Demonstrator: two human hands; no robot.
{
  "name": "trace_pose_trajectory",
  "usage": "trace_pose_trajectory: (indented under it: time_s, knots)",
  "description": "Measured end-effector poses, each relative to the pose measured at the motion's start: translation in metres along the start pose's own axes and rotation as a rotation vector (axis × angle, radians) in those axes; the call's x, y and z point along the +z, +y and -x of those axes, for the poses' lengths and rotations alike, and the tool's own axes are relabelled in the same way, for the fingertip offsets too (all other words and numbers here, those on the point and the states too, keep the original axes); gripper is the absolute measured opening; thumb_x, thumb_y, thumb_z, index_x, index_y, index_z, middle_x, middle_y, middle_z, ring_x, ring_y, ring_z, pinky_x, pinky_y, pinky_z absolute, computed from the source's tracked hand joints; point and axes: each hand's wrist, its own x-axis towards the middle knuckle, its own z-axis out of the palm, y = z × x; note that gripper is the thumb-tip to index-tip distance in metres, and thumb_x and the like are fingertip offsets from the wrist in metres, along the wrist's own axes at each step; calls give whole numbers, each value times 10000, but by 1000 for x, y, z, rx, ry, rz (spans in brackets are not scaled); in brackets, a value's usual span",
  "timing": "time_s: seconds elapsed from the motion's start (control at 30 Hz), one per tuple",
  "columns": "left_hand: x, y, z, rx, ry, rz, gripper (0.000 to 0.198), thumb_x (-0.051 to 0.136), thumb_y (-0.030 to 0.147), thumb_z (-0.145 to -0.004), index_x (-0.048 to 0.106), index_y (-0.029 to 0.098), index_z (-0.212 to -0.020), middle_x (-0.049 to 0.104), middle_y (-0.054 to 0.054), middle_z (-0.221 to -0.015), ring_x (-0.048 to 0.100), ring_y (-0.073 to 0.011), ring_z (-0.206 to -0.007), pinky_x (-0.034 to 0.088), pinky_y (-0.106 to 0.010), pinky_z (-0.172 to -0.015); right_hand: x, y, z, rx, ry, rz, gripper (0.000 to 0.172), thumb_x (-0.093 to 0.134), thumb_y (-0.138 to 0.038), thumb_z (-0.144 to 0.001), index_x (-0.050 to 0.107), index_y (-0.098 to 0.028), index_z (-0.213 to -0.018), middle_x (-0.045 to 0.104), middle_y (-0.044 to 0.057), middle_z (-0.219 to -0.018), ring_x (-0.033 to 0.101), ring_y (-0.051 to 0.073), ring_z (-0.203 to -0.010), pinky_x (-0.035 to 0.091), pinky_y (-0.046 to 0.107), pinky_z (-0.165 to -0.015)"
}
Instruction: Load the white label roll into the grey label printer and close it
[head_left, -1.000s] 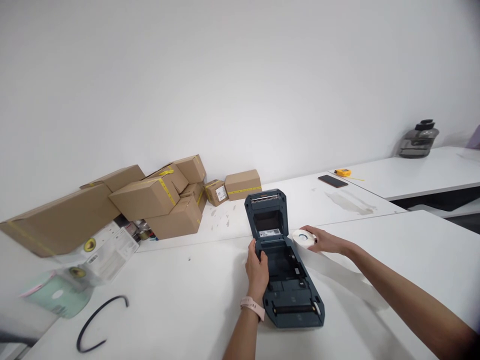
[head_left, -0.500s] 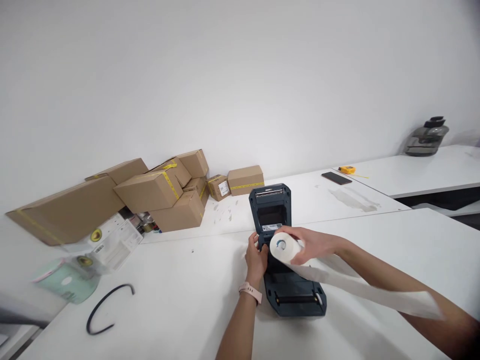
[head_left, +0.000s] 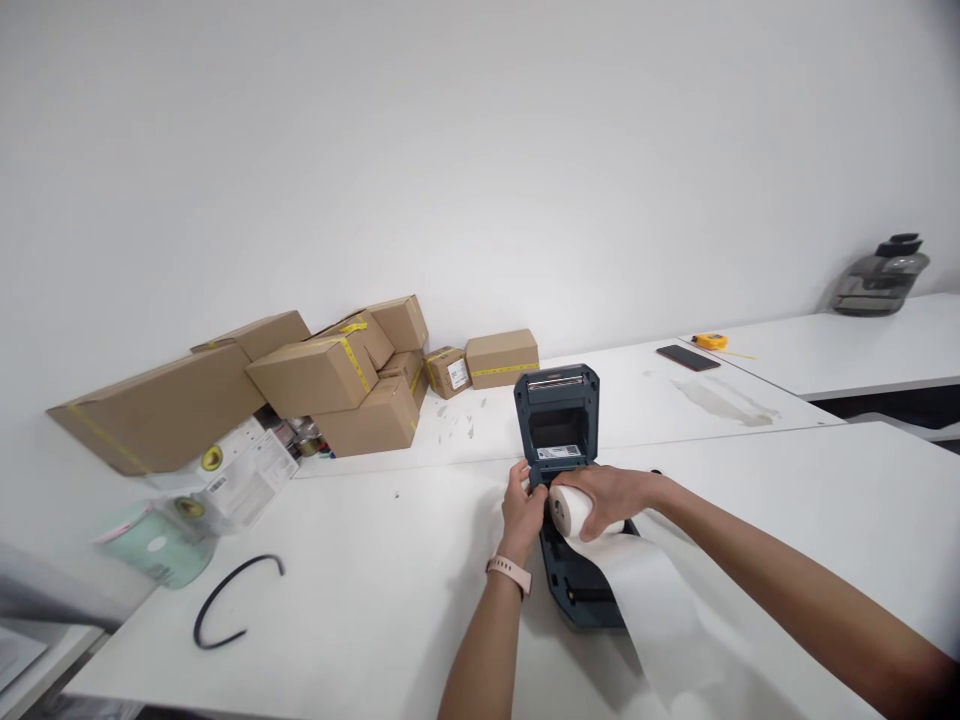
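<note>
A dark blue label printer (head_left: 556, 415) sits on the white table (head_left: 390, 570) with its lid swung up. My right hand (head_left: 604, 497) is wrapped round a white paper roll (head_left: 570, 508) and holds it over the printer's open bay. A long strip of paper (head_left: 656, 610) trails from the roll toward me across the printer's front. My left hand (head_left: 523, 512), with a pink watch on its wrist, grips the printer's left edge beside the roll.
Several cardboard boxes (head_left: 330, 385) are piled at the back left against the wall. A green roll (head_left: 157, 545) and labelled packets (head_left: 240, 475) lie at left, with a black curved cable (head_left: 232, 600) nearer me. A phone (head_left: 687, 357) and yellow tape measure (head_left: 707, 341) lie on the far table.
My right hand lifted the paper roll from the table right of the printer and brought it over the open bay. The loose paper strip swung round to the front. My left hand stayed on the printer.
</note>
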Motion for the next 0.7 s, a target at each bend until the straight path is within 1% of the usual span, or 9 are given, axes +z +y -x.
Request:
trace_pose_trajectory:
  time_s: [0.1,0.2,0.27,0.37,0.53,0.7]
  knots:
    - [0,2,0,8,-6,-2,533,590,226,-789,520,269,-1315,626,-57,-1319,636,-216,-1121,464,-332,-986,7,3,-7,13,-30,80,776,791,-490,-576,589,-175,-1256,628,155,-1267,568,399,-1156,436,470,-965]
    - [0,3,1,15,-6,-8,536,586,218,-786,520,260,-1316,624,-59,-1321,618,-222,-1149,457,-333,-995,14,6,-13,62,-56,116,836,754,-561,-614,553,-153,-1316,592,191,-1326,512,434,-1233,401,516,-1011]
    - [0,4,2,18,-3,-14,531,579,216,-790,520,258,-1316,619,-63,-1326,612,-225,-1156,453,-334,-997,19,8,-17,78,-58,127,831,735,-570,-634,550,-150,-1327,598,195,-1320,518,443,-1231,404,526,-1010]
    - [2,4,3,19,6,-25,514,561,217,-804,521,248,-1315,603,-75,-1343,599,-228,-1173,440,-335,-1006,23,9,-21,78,-52,139,798,733,-525,-651,557,-154,-1335,601,198,-1324,537,443,-1220,408,528,-1011]
    - [7,6,8,21,33,-38,491,549,217,-816,528,217,-1307,576,-85,-1378,532,-228,-1262,401,-320,-1046,26,11,-26,80,-54,141,858,766,-506,-621,534,-156,-1369,580,207,-1362,520,452,-1251,403,535,-1020]
    - [12,12,15,-9,55,-46,456,514,228,-846,530,203,-1301,572,-97,-1381,506,-238,-1293,366,-349,-1085,28,12,-26,95,-8,137,847,777,-504,-612,536,-189,-1360,580,188,-1375,515,436,-1268,377,536,-1047]
